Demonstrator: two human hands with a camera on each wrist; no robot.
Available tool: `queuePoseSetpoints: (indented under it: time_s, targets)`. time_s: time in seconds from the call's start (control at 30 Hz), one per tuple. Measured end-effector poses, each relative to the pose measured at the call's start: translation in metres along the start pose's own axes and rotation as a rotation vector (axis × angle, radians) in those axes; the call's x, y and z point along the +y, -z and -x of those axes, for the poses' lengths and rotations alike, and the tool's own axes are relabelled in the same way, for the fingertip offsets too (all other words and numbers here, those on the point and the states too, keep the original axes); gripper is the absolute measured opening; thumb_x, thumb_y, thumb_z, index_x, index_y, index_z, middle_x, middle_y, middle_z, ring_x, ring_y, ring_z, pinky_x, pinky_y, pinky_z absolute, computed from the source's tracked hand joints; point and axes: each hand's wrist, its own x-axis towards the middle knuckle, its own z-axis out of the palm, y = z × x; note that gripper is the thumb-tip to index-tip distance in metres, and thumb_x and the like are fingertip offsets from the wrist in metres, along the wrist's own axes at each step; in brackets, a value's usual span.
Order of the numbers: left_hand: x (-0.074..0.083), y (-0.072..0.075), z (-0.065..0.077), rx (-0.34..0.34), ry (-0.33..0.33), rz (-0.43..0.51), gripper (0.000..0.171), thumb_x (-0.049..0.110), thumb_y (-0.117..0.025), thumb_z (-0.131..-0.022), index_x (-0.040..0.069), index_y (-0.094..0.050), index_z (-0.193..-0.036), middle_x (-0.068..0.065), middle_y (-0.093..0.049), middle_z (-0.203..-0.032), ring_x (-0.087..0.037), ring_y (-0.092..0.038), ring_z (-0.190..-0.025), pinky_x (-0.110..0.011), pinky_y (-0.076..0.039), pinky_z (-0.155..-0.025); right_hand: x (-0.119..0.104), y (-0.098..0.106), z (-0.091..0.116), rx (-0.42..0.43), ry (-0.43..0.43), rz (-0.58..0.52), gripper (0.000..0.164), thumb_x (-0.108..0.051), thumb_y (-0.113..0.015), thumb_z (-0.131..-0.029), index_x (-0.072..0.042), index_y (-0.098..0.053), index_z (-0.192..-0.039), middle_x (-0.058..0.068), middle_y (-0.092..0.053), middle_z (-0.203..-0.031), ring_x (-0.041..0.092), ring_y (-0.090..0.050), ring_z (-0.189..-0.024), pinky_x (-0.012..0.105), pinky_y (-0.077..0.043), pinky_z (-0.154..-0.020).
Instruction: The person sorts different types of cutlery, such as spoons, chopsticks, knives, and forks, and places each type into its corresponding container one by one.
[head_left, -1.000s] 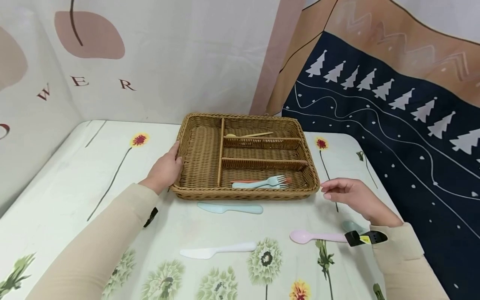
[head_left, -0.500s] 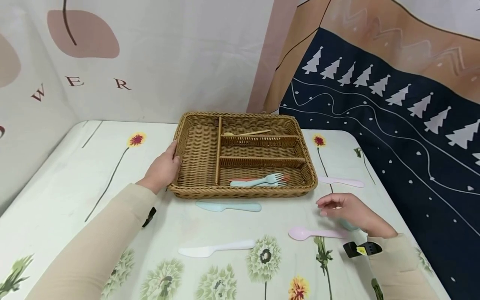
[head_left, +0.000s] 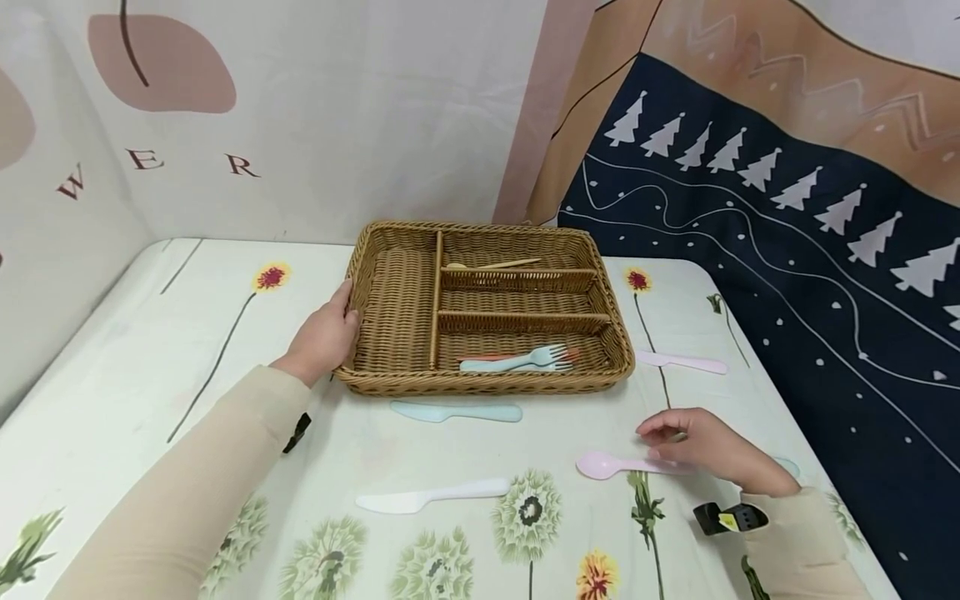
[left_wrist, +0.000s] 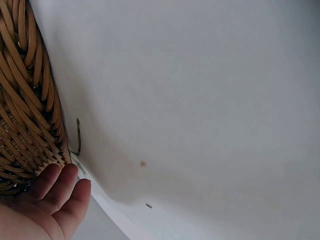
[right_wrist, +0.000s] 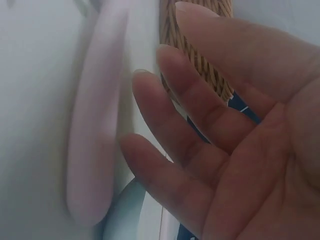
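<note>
A brown wicker cutlery basket with several compartments stands at the back of the table. My left hand holds its left side, the thumb at the rim; in the left wrist view the fingers lie against the outer weave. My right hand hovers with loosely bent fingers and nothing in them, over the handle of a pink spoon. That pink handle runs just beside the fingertips in the right wrist view. A pale blue piece shows partly behind the right wrist.
Light blue forks and something orange lie in the basket's front compartment, a yellowish thin utensil in the back one. Outside lie a light blue knife, a white knife and a pink handle right of the basket.
My right hand has moved from the basket's right front corner toward me, down to the pink spoon. The pink handle beside the basket has come into view. My left hand stays at the basket.
</note>
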Motion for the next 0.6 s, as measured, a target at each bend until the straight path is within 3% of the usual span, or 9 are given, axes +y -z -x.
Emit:
queuePoseSetpoints:
  time_s: [0.17, 0.4, 0.6]
  targets:
    - [-0.001, -0.001, 0.000, -0.002, 0.002, -0.001, 0.059, 0.020, -0.023, -0.105, 0.003, 0.005, -0.154, -0.037, -0.050, -0.129, -0.031, -0.059, -0.078, -0.043, -0.047, -0.071, 0.002, -0.003, 0.002, -0.014, 0.008, 0.028, 0.025, -0.011, -0.075, -0.083, -0.002, -0.071, -0.106, 0.011, -0.068, -0.107, 0.017, -0.061, -0.095, 0.021, -0.051, -0.074]
    - [0.000, 0.000, 0.000, 0.001, 0.001, 0.002, 0.059, 0.020, -0.023, -0.105, 0.002, 0.005, -0.154, -0.037, -0.045, -0.134, -0.034, -0.060, -0.085, -0.048, -0.048, -0.079, 0.003, -0.007, 0.006, -0.018, 0.059, 0.054, 0.024, -0.007, -0.074, -0.082, 0.000, -0.070, -0.104, 0.011, -0.068, -0.104, 0.010, -0.062, -0.090, 0.021, -0.053, -0.073]
    - [0.001, 0.000, 0.001, 0.004, -0.001, 0.006, 0.059, 0.020, -0.023, -0.105, 0.002, 0.005, -0.154, -0.037, -0.051, -0.128, -0.032, -0.059, -0.080, -0.046, -0.047, -0.077, 0.004, -0.015, 0.007, 0.012, 0.077, 0.129, 0.022, -0.001, -0.076, -0.078, -0.003, -0.071, -0.099, 0.004, -0.068, -0.095, 0.008, -0.061, -0.084, 0.023, -0.052, -0.071]
